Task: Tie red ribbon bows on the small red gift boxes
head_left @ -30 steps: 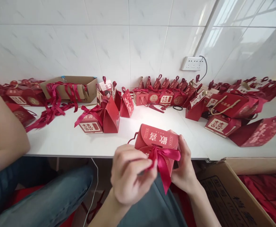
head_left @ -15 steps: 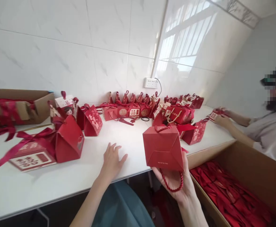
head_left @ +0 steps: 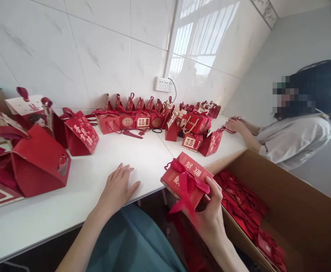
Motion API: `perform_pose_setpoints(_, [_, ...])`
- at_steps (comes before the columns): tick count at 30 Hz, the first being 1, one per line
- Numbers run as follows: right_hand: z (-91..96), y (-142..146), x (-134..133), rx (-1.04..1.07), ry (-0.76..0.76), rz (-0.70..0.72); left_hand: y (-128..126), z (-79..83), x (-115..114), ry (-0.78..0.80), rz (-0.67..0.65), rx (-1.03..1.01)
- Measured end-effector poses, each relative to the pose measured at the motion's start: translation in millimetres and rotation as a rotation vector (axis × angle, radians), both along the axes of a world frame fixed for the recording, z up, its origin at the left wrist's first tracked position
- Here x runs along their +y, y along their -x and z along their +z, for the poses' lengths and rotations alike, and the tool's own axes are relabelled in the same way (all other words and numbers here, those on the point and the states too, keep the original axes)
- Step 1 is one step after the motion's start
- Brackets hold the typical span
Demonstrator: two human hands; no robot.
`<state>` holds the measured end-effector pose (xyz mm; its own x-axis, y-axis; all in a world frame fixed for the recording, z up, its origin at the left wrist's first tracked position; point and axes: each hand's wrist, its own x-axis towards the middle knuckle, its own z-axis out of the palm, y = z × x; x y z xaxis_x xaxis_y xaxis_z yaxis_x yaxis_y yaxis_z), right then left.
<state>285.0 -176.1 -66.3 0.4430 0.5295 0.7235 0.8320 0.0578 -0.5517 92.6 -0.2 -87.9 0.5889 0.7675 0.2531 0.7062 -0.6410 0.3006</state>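
My right hand (head_left: 207, 211) grips a red gift box (head_left: 193, 166) with a bright red ribbon bow (head_left: 186, 181) tied across it. The box is tilted over the table's front edge, its printed characters facing up. My left hand (head_left: 120, 185) rests palm down on the white table (head_left: 97, 200), fingers apart, holding nothing. To its left stand a plain red peaked box (head_left: 43, 158) and a red box with pale lettering (head_left: 82, 132). The fingers of my right hand behind the box are partly hidden.
Rows of red boxes (head_left: 139, 119) stand along the tiled wall, near scissors (head_left: 133, 134) and a black ring (head_left: 156, 130). At right, a cardboard carton (head_left: 295, 204) holds red ribboned pieces. Beyond it, a person (head_left: 295, 132) handles a small item. A socket strip (head_left: 164, 84) hangs on the wall.
My right hand has turned the gift box from its plain bottom to its printed, ribboned side. The view has swung right. My left hand stays on the table.
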Motion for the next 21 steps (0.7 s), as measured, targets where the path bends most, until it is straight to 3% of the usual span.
perform_pose_setpoints(6, [18.9, -30, -52, -0.154, 0.194, -0.151, -4, 6.5, -2, -0.021, -0.173, 0.2])
perform_pose_setpoints(9, [35.1, -58, -82, -0.106, 0.248, -0.247, -5, 4.6, 0, -0.026, -0.227, 0.267])
perform_pose_setpoints(12, [49.1, -97, -108, 0.011, 0.287, -0.451, -4, 1.7, 3, -0.051, -0.248, 0.299])
perform_pose_setpoints(14, [53.7, -123, -121, 0.238, 0.248, -0.558, -4, 0.5, 4, -0.074, -0.244, 0.306])
perform_pose_setpoints(15, [54.2, -133, -127, 0.433, 0.207, -0.546, -4, 0.1, 5, -0.084, -0.243, 0.304])
perform_pose_setpoints(18, [50.5, -150, -137, 1.099, 0.068, -0.289, -3, -2.5, 5, -0.124, -0.24, 0.258])
perform_pose_setpoints(21, [45.6, -150, -140, 1.502, -0.039, -0.027, -2, -8.3, 7, -0.171, -0.245, 0.191])
